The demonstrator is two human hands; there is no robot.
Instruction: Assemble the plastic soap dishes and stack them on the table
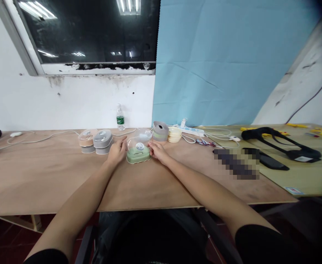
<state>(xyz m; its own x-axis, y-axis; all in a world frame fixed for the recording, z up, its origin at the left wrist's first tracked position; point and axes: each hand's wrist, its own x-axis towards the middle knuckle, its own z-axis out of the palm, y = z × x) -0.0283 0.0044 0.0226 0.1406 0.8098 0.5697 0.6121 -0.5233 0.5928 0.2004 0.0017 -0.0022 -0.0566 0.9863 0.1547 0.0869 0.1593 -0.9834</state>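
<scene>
A small light-green plastic box with rounded corners stands on the table in front of me. Its domed clear lid, marked with a round label, rises above the green base. From the left, the curled fingers of my left hand press against the side of the lid. My right hand pinches the opposite edge of the lid with thumb and fingers. Whether the lid sits fully on the base I cannot tell. Just behind it lies another clear plastic piece, partly hidden.
Left of my hands stand stacked grey boxes and a pink-and-grey stack. A water bottle is by the wall. Behind my right hand are a grey-and-green stack, cream pieces, a power strip and cables. A black headset strap lies far right.
</scene>
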